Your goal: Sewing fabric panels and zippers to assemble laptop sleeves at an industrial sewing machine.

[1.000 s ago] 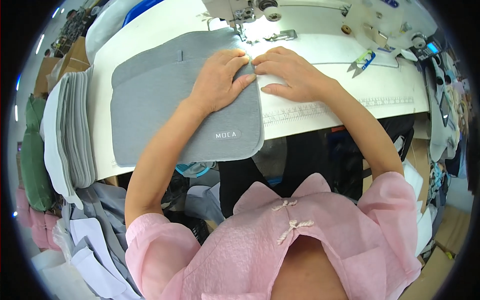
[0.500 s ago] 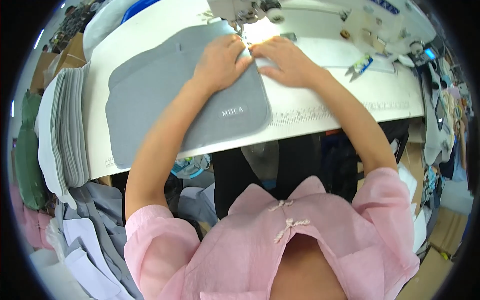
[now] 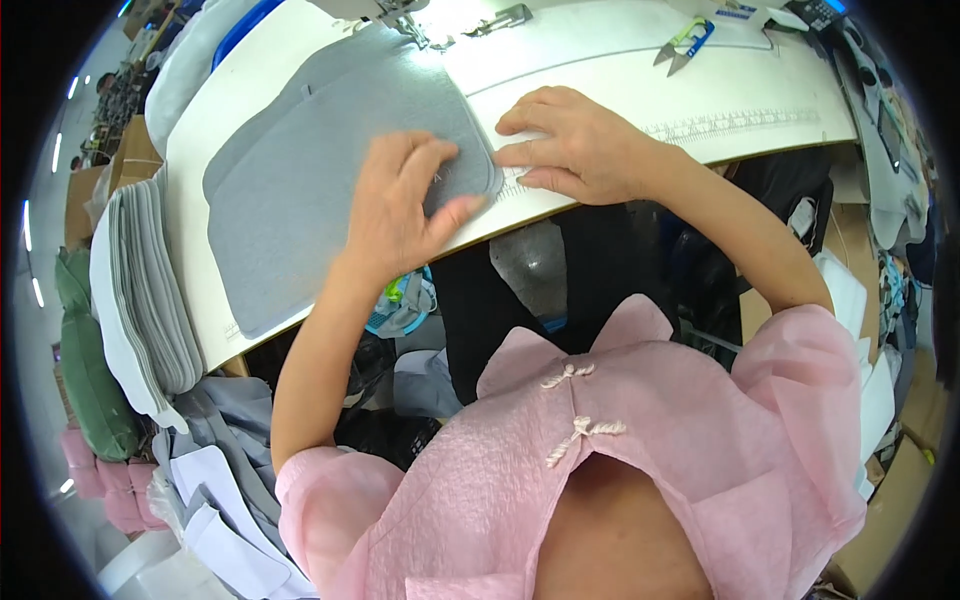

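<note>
A grey padded fabric piece [image 3: 290,200] with a small tab lies on the white table [image 3: 620,90], its far right corner at the lit presser-foot area of the sewing machine [image 3: 410,30]. My left hand [image 3: 400,200], slightly blurred, rests on the piece's near right part, partly covering its label, with thumb and fingers apart. My right hand [image 3: 585,150] is at the piece's right edge, fingers apart and slightly curved on the table beside it. Neither hand grips anything that I can see. A printed ruler [image 3: 730,122] runs along the near edge.
Thread snips [image 3: 683,48] lie at the back right. A thick stack of grey cut pieces [image 3: 150,300] hangs over the table's left end, beside a green bundle [image 3: 90,360]. Loose cut fabric [image 3: 230,540] lies below left. A small dark device with a screen [image 3: 808,14] is at the far right.
My left hand has left the needle area and come toward me, opening out over the label. My right hand has shifted down from the machine. The view has moved, and the piece sits more angled.
</note>
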The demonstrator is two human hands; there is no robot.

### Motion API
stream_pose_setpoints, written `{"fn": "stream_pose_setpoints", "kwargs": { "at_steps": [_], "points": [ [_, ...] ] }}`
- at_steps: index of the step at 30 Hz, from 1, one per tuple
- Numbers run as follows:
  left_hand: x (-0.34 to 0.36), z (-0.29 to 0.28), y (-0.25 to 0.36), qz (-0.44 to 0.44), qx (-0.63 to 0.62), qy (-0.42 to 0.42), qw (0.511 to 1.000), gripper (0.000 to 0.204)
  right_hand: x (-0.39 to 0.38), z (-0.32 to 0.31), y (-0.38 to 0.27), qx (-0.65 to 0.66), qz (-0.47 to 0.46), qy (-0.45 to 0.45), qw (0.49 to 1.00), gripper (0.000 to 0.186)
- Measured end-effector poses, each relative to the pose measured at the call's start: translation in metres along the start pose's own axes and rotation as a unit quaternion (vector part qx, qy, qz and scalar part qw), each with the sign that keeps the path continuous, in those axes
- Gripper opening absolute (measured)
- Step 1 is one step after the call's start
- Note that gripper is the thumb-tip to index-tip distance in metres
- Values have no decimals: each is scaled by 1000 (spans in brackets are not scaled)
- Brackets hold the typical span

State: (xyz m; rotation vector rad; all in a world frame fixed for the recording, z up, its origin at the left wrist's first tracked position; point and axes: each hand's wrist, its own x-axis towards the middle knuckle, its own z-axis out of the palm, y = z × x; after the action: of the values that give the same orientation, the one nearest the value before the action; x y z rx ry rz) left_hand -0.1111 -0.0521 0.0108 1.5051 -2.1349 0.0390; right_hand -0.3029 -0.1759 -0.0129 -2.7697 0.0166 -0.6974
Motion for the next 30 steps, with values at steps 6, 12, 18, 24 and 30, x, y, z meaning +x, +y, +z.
{"fn": "stream_pose_setpoints", "kwargs": {
  "at_steps": [6,12,18,24,30],
  "points": [
    [-12,-6,15,2,33,-29,999,29,1,3,-3,-37,-16,10,999,22],
    [-9,-10,31,10,116,-72,991,19,-1,5,-2,-43,-19,16,999,22],
    [-14,-12,24,-57,36,-53,996,16,0,6,-3,-26,-15,12,999,24],
    [-19,-5,21,-151,-60,13,987,14,0,6,-4,-34,4,1,999,23],
    [-20,-4,22,-218,-116,44,968,13,2,7,-5,-62,7,5,998,20]
  ]
}}
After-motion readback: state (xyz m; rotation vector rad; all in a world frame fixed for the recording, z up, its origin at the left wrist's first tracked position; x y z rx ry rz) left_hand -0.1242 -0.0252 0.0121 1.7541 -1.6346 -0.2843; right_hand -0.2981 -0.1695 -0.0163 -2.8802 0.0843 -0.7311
